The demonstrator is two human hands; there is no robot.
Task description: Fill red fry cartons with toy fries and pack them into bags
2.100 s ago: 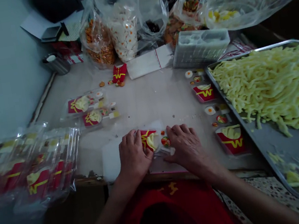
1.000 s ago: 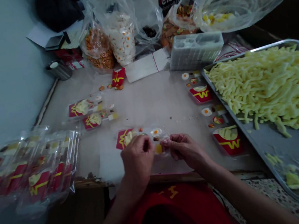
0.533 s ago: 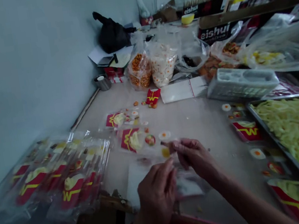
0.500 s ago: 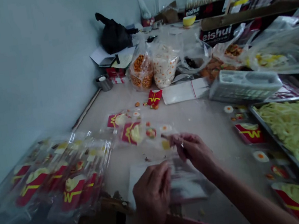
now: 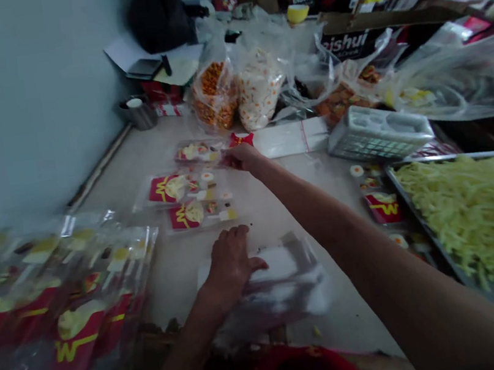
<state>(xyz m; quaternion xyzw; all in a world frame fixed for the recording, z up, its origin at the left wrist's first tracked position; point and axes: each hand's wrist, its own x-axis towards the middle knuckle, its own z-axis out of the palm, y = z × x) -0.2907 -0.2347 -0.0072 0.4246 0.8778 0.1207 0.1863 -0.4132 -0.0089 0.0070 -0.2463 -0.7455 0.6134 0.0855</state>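
My right hand (image 5: 241, 156) reaches across the table, its fingers closed at the right end of a clear plastic packet (image 5: 198, 151) holding small food-shaped pieces. Two similar packets lie nearer to me: a clear packet with a red-and-yellow fries carton (image 5: 165, 189) and another below it (image 5: 185, 215). My left hand (image 5: 232, 255) is open, thumb and fingers apart, over the left edge of a stack of clear bags (image 5: 283, 272), which is blurred. Just beyond my right hand is a red carton piece (image 5: 241, 139), partly hidden.
Filled packets (image 5: 77, 334) are piled at the left by the wall. A metal tray (image 5: 444, 260) of pale yellow strips stands right, beside a white plastic basket (image 5: 379, 134). Bags of orange pieces (image 5: 214, 100) and white pieces (image 5: 261, 93) stand behind, near a metal cup (image 5: 141, 114).
My right hand has moved away from me, from above the bag stack to the far packet. My left hand has spread its fingers and moved slightly forward. The view has shifted.
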